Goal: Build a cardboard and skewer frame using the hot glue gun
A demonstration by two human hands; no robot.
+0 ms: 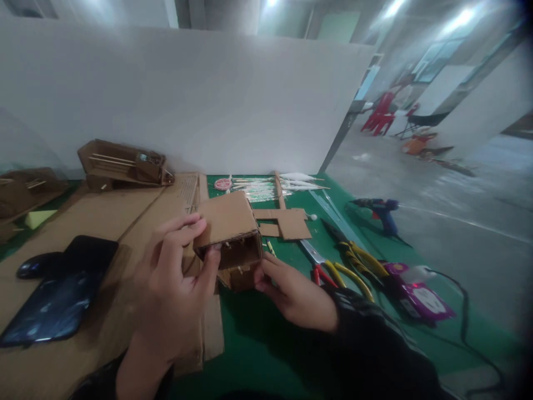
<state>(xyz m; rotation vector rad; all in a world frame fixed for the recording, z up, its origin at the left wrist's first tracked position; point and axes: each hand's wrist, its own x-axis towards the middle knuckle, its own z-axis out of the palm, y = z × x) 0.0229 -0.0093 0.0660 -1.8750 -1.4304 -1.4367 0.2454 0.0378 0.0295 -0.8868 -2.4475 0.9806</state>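
Observation:
My left hand (181, 264) grips a small cardboard box (229, 216) by its left side, thumb at the open front edge and fingers on top. The box is tilted, and its open end faces me, with small pale stick ends showing inside. Close to the lower right corner of the box, my right hand (291, 286) has its fingers pinched together. Whatever sits between those fingertips is too small or hidden to name. Below the box hangs a further cardboard part (240, 278), partly covered by the right hand.
Scissors (318, 264), yellow-handled pliers (362, 258), a blue glue gun (389, 214) and a purple power strip (425, 297) lie to the right. Cardboard pieces (295, 224) and wooden sticks are behind. A phone (62, 294), mouse (39, 265) and cardboard model (125, 164) stand left.

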